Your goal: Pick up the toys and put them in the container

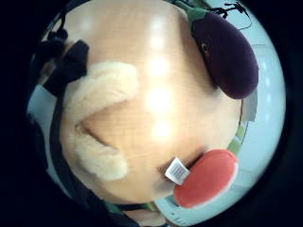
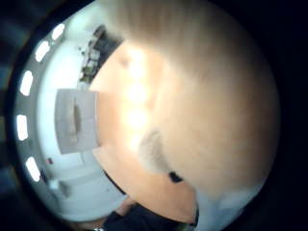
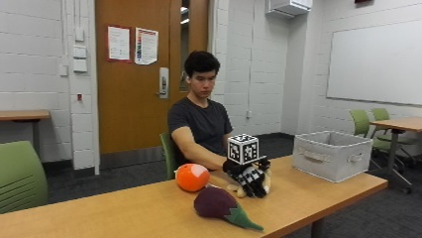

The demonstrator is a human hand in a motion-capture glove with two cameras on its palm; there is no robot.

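My gloved right hand point(image 3: 250, 178) is down on a tan plush toy point(image 3: 266, 185) in the middle of the wooden table point(image 3: 131, 210), fingers curled round it. Two fuzzy limbs of that toy point(image 1: 102, 90) show by the palm, and its tan body point(image 2: 211, 96) fills the thumb side view. A purple eggplant toy point(image 3: 221, 205) with a green stem lies near the front edge. A round orange-red toy point(image 3: 192, 177) with a white tag sits left of my hand. Both also appear on the table beside the palm: the eggplant toy point(image 1: 228, 56) and the orange-red toy point(image 1: 206, 178). The grey fabric container point(image 3: 332, 154) stands at the table's right end.
The container point(image 2: 77, 120) is open-topped with a handle on its side, well apart from the toys. The person's bare left arm rests behind the orange-red toy. Green chairs stand at the left and far right, and another table is at the far right.
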